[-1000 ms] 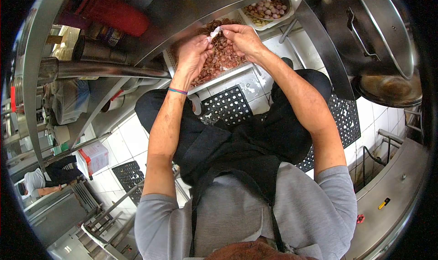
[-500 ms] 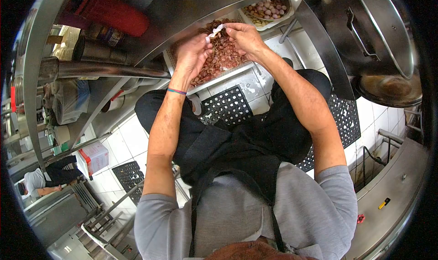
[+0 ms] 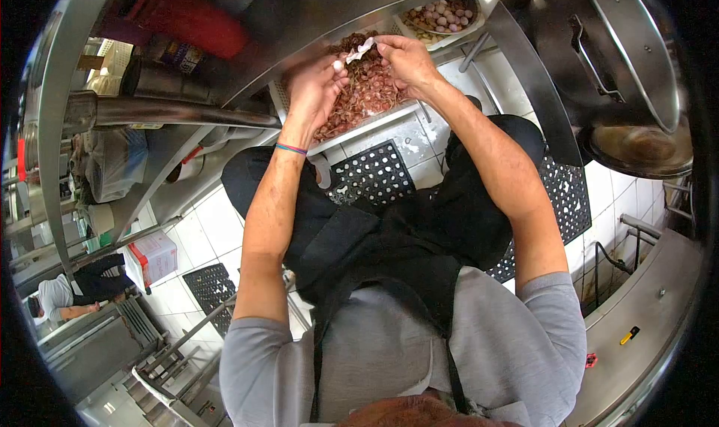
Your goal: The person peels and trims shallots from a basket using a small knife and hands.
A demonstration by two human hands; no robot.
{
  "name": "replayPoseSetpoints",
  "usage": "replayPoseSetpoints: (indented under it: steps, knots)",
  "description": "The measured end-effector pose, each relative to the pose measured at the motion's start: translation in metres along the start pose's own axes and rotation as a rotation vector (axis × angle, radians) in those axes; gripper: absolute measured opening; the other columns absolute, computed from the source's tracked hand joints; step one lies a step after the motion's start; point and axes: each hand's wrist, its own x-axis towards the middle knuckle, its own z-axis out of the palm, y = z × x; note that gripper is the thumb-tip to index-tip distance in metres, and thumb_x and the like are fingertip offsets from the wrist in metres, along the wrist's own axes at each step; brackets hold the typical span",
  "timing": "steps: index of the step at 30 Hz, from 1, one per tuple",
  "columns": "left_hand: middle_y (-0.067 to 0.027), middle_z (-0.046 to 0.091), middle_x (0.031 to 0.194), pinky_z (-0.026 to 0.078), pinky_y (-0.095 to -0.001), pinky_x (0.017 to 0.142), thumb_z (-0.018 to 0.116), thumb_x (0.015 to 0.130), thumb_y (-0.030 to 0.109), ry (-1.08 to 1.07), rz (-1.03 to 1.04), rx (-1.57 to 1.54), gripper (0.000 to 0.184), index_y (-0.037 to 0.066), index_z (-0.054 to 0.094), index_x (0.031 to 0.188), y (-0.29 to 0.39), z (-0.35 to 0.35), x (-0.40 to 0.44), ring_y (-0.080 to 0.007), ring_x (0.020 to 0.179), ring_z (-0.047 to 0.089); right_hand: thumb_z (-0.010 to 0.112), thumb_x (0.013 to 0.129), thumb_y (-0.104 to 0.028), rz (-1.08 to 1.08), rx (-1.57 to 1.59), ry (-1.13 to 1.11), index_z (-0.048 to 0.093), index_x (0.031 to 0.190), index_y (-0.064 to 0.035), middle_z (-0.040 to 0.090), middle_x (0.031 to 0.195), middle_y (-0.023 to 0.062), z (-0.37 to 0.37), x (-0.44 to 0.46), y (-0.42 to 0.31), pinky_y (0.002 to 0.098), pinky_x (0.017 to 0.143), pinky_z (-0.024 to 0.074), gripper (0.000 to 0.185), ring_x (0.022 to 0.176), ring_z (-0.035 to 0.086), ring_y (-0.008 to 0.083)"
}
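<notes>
A shallow white crate [image 3: 387, 117] at the top centre holds many small reddish bulbs [image 3: 367, 90] that look like shallots. Over it, my left hand [image 3: 314, 91] is closed, partly blurred, with a small white round piece [image 3: 338, 66] at its fingertips; whether that is a peeled bulb or a finger covering is unclear. My right hand [image 3: 408, 64] pinches one end of a thin, crumpled whitish strip [image 3: 361, 50], which stretches toward the left fingers. Whether the strip touches the left hand is hard to see.
Behind my right hand, a bowl of paler bulbs [image 3: 442, 15] stands in a white container. A metal shelf edge [image 3: 322, 37] runs above the crate. A large steel pot [image 3: 607, 45] is at right. A yellow-handled tool [image 3: 630, 335] lies on the steel counter [image 3: 644, 300]. Another person [image 3: 64, 296] is at far left.
The whitish strip now reaches more toward my right hand, and a gap has opened between it and the white piece at my left fingertips. My arms stay nearly in place.
</notes>
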Motion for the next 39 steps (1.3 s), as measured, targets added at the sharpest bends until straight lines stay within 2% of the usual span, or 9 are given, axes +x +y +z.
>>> replayPoseSetpoints:
  steps: [3,5,7,8,11,16,19,21,39]
  knots:
    - [-0.0106,0.059,0.105,0.052,-0.031,0.083,0.05,0.096,0.005,-0.024,-0.005,-0.045,0.017,0.0,0.052,0.112,-0.001,-0.005,0.002,-0.0193,0.092,0.059,0.057,0.093,-0.017,-0.031,-0.235,-0.027,0.057,0.124,-0.0028,0.066,0.089,0.0117,-0.002,0.0,0.0,0.0295,0.044,0.0447,0.035,0.057,0.058,0.0144]
    - [-0.0111,0.059,0.105,0.052,-0.0312,0.084,0.05,0.096,0.005,-0.011,0.007,-0.02,0.019,-0.002,0.051,0.113,-0.003,-0.006,0.002,-0.0196,0.093,0.059,0.058,0.093,-0.017,-0.178,-0.417,-0.005,0.052,0.129,-0.0013,0.064,0.082,0.0085,0.0,0.01,0.017,0.0274,0.045,0.0437,0.04,0.053,0.054,0.012]
    - [-0.0116,0.059,0.106,0.052,-0.0319,0.086,0.049,0.096,0.005,-0.012,0.014,-0.01,0.021,-0.005,0.051,0.115,-0.002,-0.004,0.001,-0.0201,0.094,0.059,0.06,0.091,-0.019,-0.256,-0.574,0.002,0.049,0.132,-0.0013,0.062,0.093,0.013,0.005,0.007,0.019,0.0306,0.065,0.0417,0.046,0.075,0.053,0.0184]
    - [-0.0118,0.059,0.106,0.052,-0.0324,0.087,0.049,0.096,0.005,-0.019,0.014,-0.012,0.022,-0.006,0.05,0.115,-0.001,-0.003,0.0,-0.0205,0.095,0.059,0.061,0.089,-0.022,-0.259,-0.639,-0.003,0.049,0.133,-0.002,0.06,0.108,0.0192,0.007,0.004,0.022,0.0348,0.084,0.0402,0.049,0.097,0.053,0.0259]
    - [-0.0125,0.059,0.105,0.051,-0.0334,0.09,0.048,0.097,0.005,-0.035,0.02,-0.009,0.025,-0.008,0.048,0.118,-0.002,0.001,-0.001,-0.0216,0.097,0.059,0.064,0.087,-0.025,-0.278,-0.669,-0.023,0.052,0.124,-0.0014,0.064,0.107,0.0217,0.012,0.0,0.023,0.04,0.088,0.047,0.045,0.102,0.062,0.0316]
    - [-0.0118,0.059,0.103,0.05,-0.0329,0.089,0.048,0.097,0.007,-0.088,0.023,-0.051,0.021,-0.006,0.051,0.112,-0.006,-0.004,0.003,-0.0205,0.095,0.058,0.064,0.087,-0.019,-0.322,-0.599,-0.156,0.057,0.107,-0.0028,0.063,0.08,0.012,0.019,-0.016,0.002,0.0374,0.067,0.0487,0.026,0.076,0.062,0.0221]
    - [-0.0097,0.059,0.1,0.05,-0.0328,0.086,0.05,0.097,0.008,-0.092,0.029,-0.081,0.015,-0.003,0.055,0.105,-0.006,0.001,0.003,-0.0188,0.091,0.058,0.062,0.091,-0.019,-0.354,-0.621,-0.231,0.059,0.111,-0.0061,0.058,0.07,0.0033,0.022,-0.018,0.001,0.0304,0.062,0.0456,0.024,0.067,0.055,0.0108]
    - [-0.0126,0.058,0.105,0.05,-0.0322,0.091,0.046,0.099,0.008,-0.115,0.031,-0.093,0.022,-0.007,0.051,0.114,-0.005,0.003,0.001,-0.0219,0.096,0.059,0.062,0.091,-0.02,-0.338,-0.611,-0.227,0.059,0.112,-0.0081,0.057,0.069,0.0018,0.025,-0.02,0.0,0.0298,0.061,0.0451,0.025,0.066,0.053,0.0104]
    - [-0.0085,0.059,0.098,0.052,-0.03,0.079,0.048,0.099,0.015,-0.18,0.016,-0.123,0.019,-0.002,0.055,0.104,-0.008,0.003,0.003,-0.0175,0.088,0.059,0.063,0.087,-0.014,-0.371,-0.472,-0.22,0.061,0.111,-0.0058,0.054,0.064,0.0028,0.027,-0.02,0.005,0.0313,0.054,0.0407,0.025,0.059,0.048,0.0123]
